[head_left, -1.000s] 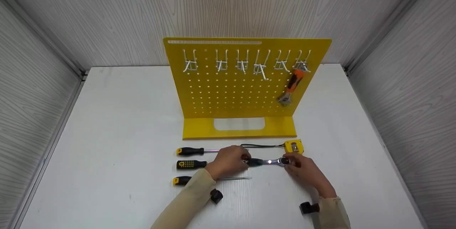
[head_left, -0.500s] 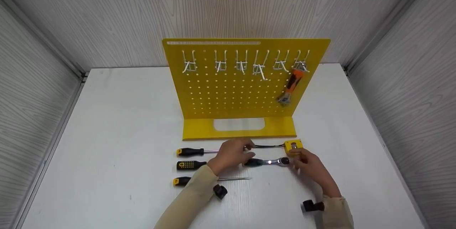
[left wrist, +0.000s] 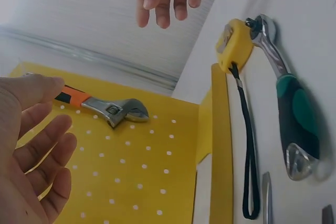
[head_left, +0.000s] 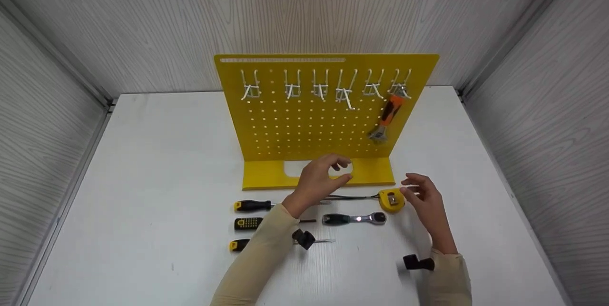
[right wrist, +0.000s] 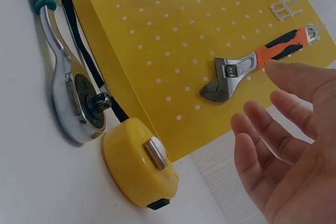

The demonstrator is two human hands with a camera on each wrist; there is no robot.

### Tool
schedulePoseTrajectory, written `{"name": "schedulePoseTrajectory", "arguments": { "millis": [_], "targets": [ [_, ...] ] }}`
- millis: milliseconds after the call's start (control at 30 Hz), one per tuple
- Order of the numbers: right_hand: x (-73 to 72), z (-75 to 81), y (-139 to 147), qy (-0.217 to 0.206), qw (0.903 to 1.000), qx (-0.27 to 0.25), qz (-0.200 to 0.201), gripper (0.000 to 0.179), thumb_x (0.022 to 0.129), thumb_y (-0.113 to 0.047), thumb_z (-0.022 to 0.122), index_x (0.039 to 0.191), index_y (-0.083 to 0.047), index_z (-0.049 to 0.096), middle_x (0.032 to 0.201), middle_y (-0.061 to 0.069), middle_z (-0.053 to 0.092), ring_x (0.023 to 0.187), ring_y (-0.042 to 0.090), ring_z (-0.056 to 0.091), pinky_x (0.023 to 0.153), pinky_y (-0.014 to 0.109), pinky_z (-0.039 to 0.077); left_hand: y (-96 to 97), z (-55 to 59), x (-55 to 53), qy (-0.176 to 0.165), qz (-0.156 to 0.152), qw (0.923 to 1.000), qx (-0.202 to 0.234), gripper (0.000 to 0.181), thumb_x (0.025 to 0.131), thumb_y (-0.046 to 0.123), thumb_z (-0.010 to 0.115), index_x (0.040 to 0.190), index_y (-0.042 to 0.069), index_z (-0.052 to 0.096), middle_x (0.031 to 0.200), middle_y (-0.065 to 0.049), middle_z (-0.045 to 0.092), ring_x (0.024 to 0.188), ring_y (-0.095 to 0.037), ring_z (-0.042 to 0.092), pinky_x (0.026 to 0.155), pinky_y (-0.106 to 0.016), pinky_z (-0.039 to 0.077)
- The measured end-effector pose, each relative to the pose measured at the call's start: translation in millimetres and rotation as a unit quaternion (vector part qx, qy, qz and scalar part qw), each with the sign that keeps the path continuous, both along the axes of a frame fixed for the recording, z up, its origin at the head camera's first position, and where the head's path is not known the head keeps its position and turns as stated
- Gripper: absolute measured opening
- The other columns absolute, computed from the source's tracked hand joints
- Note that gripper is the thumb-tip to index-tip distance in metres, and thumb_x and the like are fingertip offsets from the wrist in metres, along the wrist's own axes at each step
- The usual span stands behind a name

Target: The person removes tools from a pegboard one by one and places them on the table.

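My left hand point(head_left: 319, 180) hovers before the base of the yellow pegboard point(head_left: 309, 127), fingers loosely bent around nothing. The right hand point(head_left: 427, 201) is raised beside the yellow tape measure point(head_left: 391, 200), holding nothing; in the right wrist view its relaxed fingers point(right wrist: 257, 145) show. On the table lies a ratchet wrench point(head_left: 338, 219) with a green and black handle point(left wrist: 296, 114). The tape measure's black strap point(left wrist: 248, 150) stretches toward the left. An orange-handled adjustable wrench point(head_left: 390, 112) hangs head down from the rightmost hook of the board.
Three black and yellow screwdrivers, a top one point(head_left: 252, 206), a middle one point(head_left: 247, 223) and a bottom one point(head_left: 239, 245), lie in a column at the left, partly behind the left arm. White hooks point(head_left: 292, 91) line the board's upper part. Pale walls point(head_left: 142, 25) enclose the table.
Both hands have let go of the ratchet wrench, which stays on the table. The left hand has moved up toward the pegboard's base; the right has risen to the tape measure's right side.
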State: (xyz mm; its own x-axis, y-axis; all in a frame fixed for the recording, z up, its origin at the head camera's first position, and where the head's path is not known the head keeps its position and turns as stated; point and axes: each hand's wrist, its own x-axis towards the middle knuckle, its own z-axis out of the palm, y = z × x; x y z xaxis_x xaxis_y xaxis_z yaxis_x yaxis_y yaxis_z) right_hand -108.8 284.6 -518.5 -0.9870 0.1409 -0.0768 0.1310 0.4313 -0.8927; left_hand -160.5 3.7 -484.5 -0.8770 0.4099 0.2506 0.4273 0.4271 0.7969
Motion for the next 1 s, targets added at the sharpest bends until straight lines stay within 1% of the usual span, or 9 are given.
{"name": "schedulePoseTrajectory", "arguments": {
  "millis": [67, 267, 467, 600, 700, 767, 833, 900, 1000],
  "targets": [
    [-2.8, 1.2, -2.3, 0.012, 0.9998, -0.003, -0.016, 0.042, 0.095, -0.025, 0.062, 0.133, -0.012, 0.05, 0.121, 0.01, 0.059, 0.097, 0.005, 0.056, 0.084, 0.014, 0.045, 3.7, 6.2, -0.8, 0.003, 0.006, 0.9998, 0.018, 0.03, 0.089, 0.028, 0.069, 0.116, 0.014, 0.064, 0.109, -0.003, 0.067, 0.099, -0.017, 0.063, 0.084, -0.034, 0.051],
    [-15.0, 7.8, -9.7, 0.041, 0.9973, -0.03, -0.054, 0.043, 0.095, -0.023, 0.061, 0.134, -0.011, 0.049, 0.122, 0.005, 0.057, 0.104, 0.009, 0.055, 0.087, 0.012, 0.044, 15.2, 23.3, -5.7, -0.017, 0.017, 0.9975, 0.066, 0.033, 0.088, 0.025, 0.07, 0.118, 0.013, 0.063, 0.115, -0.002, 0.066, 0.104, -0.018, 0.059, 0.09, -0.032, 0.048],
    [-31.2, 14.4, -18.8, 0.029, 0.9974, -0.053, -0.04, 0.056, 0.093, -0.034, 0.062, 0.14, -0.013, 0.041, 0.134, 0.006, 0.049, 0.117, 0.014, 0.05, 0.097, 0.016, 0.04, 31.2, 42.9, -23.7, -0.033, 0.008, 0.9945, 0.1, 0.037, 0.089, 0.026, 0.069, 0.122, 0.011, 0.06, 0.12, -0.004, 0.063, 0.111, -0.018, 0.056, 0.096, -0.03, 0.046],
    [-37.0, 14.2, -26.9, 0.056, 0.9949, -0.078, -0.034, 0.055, 0.093, -0.032, 0.063, 0.14, -0.011, 0.042, 0.134, 0.007, 0.049, 0.119, 0.016, 0.051, 0.097, 0.013, 0.041, 39.6, 55.3, -33.3, -0.032, 0.006, 0.9914, 0.126, 0.038, 0.09, 0.026, 0.069, 0.123, 0.011, 0.06, 0.12, -0.004, 0.063, 0.112, -0.02, 0.056, 0.095, -0.031, 0.046],
    [-39.3, 12.1, -31.8, 0.077, 0.9919, -0.097, -0.028, 0.051, 0.094, -0.027, 0.063, 0.138, -0.009, 0.043, 0.133, 0.008, 0.049, 0.119, 0.018, 0.051, 0.095, 0.012, 0.042, 43.8, 58.2, -37.0, -0.031, 0.008, 0.9881, 0.151, 0.037, 0.089, 0.025, 0.069, 0.122, 0.009, 0.061, 0.119, -0.008, 0.064, 0.111, -0.025, 0.057, 0.092, -0.036, 0.047],
    [-40.8, 10.8, -34.3, 0.083, 0.9909, -0.103, -0.023, 0.05, 0.094, -0.025, 0.062, 0.137, -0.009, 0.043, 0.133, 0.008, 0.048, 0.119, 0.019, 0.051, 0.096, 0.014, 0.042, 46.5, 57.6, -38.9, -0.036, 0.013, 0.9856, 0.165, 0.036, 0.089, 0.024, 0.07, 0.121, 0.01, 0.061, 0.119, -0.009, 0.064, 0.111, -0.027, 0.057, 0.092, -0.038, 0.047],
    [-43.2, 9.9, -36.0, 0.082, 0.9915, -0.099, -0.022, 0.051, 0.095, -0.024, 0.061, 0.139, -0.009, 0.041, 0.136, 0.008, 0.046, 0.122, 0.02, 0.049, 0.1, 0.018, 0.041, 48.9, 56.2, -41.3, -0.043, 0.019, 0.9826, 0.18, 0.037, 0.089, 0.023, 0.07, 0.121, 0.009, 0.06, 0.118, -0.01, 0.063, 0.111, -0.027, 0.057, 0.092, -0.039, 0.047],
    [-46.7, 9.3, -37.2, 0.08, 0.9923, -0.092, -0.019, 0.054, 0.096, -0.024, 0.06, 0.142, -0.008, 0.038, 0.141, 0.009, 0.044, 0.126, 0.022, 0.048, 0.105, 0.026, 0.039, 51.1, 55.7, -44.0, -0.051, 0.027, 0.9801, 0.19, 0.037, 0.089, 0.023, 0.07, 0.122, 0.009, 0.06, 0.119, -0.007, 0.063, 0.11, -0.024, 0.057, 0.093, -0.037, 0.047],
    [-52.1, 11.6, -39.6, 0.084, 0.9924, -0.09, -0.011, 0.058, 0.095, -0.026, 0.06, 0.144, -0.007, 0.034, 0.145, 0.01, 0.04, 0.13, 0.026, 0.045, 0.11, 0.037, 0.036, 54.0, 56.6, -48.8, -0.058, 0.037, 0.9769, 0.202, 0.038, 0.089, 0.024, 0.07, 0.122, 0.008, 0.06, 0.12, -0.004, 0.062, 0.109, -0.019, 0.056, 0.094, -0.039, 0.047]
  ]
}}
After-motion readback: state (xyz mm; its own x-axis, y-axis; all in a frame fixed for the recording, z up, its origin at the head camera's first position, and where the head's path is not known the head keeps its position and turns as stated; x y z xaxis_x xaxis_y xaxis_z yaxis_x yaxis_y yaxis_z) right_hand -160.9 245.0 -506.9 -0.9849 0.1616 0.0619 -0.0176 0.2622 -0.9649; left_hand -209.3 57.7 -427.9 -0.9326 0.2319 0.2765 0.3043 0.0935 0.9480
